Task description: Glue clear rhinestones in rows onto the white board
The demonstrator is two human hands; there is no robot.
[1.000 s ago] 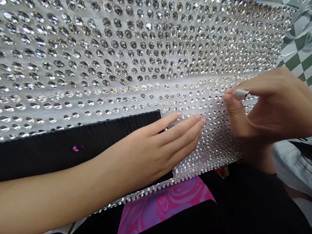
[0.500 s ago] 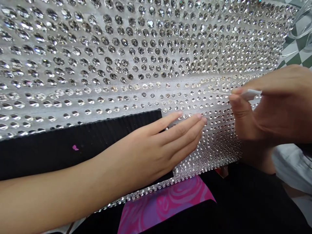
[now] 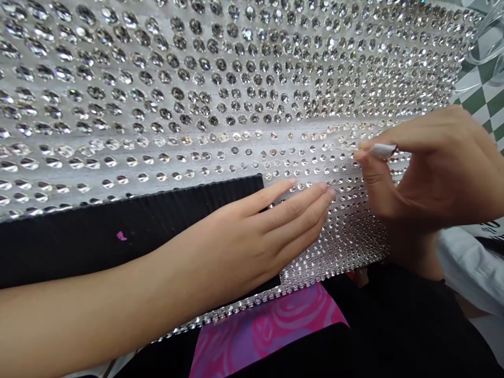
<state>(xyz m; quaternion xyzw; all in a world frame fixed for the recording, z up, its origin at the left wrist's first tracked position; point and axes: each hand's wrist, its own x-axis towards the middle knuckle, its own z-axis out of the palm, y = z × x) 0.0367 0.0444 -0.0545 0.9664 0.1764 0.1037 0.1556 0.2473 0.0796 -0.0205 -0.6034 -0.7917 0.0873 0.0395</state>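
Observation:
A white sheet set with rows of clear rhinestones (image 3: 291, 127) spreads across the view. My left hand (image 3: 271, 226) lies flat on it, fingers stretched to the right, with the palm over the end of a black ribbed strip (image 3: 79, 247). Above and right of those fingertips, my right hand (image 3: 437, 163) pinches a thin needle-like tool with a white wrapped end (image 3: 382, 151) between thumb and forefinger. Its fine shaft points left, close over a row of stones. Whether the tip touches the sheet, I cannot tell.
A pink and purple swirled piece (image 3: 271, 328) lies below the sheet's near edge, over black cloth (image 3: 409, 320). Clear plastic loops (image 3: 486, 44) sit at the upper right above a green and white checked surface (image 3: 478, 97). A pink scrap (image 3: 121, 236) rests on the black strip.
My right hand has moved a little to the left along the stone rows, carrying the needle-like tool. My left hand has stayed in place.

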